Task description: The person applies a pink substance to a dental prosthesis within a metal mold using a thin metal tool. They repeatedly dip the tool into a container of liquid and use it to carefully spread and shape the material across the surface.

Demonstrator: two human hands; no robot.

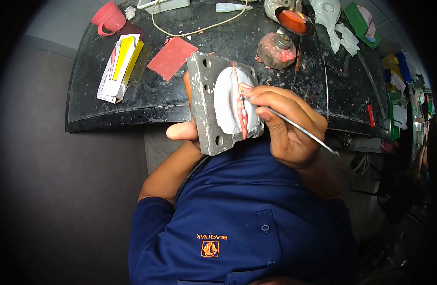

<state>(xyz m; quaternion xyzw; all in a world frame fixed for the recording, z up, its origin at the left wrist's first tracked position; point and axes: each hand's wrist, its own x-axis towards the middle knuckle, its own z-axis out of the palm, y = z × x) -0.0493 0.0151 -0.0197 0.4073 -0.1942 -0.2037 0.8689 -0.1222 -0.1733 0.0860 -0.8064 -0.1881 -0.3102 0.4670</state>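
Observation:
My left hand (183,131) holds a grey, plaster-speckled metal block (204,114) with round holes, its thumb on the near-left edge and the other fingers mostly hidden behind. White plaster (224,102) fills the block's face, and a strip of pink-red wax (244,124) runs along it. My right hand (287,118) pinches a thin metal tool (304,131) between thumb and fingers, at the block's right side. The fingertips are close to the wax strip; the tool's far tip is hidden by them.
On the black bench (157,102) are a pink mug (109,18), a yellow-white box (120,69), a red wax sheet (172,58), a stained burner jar (277,50) and a pan of red wax (293,21). A cord (199,33) curves across the back.

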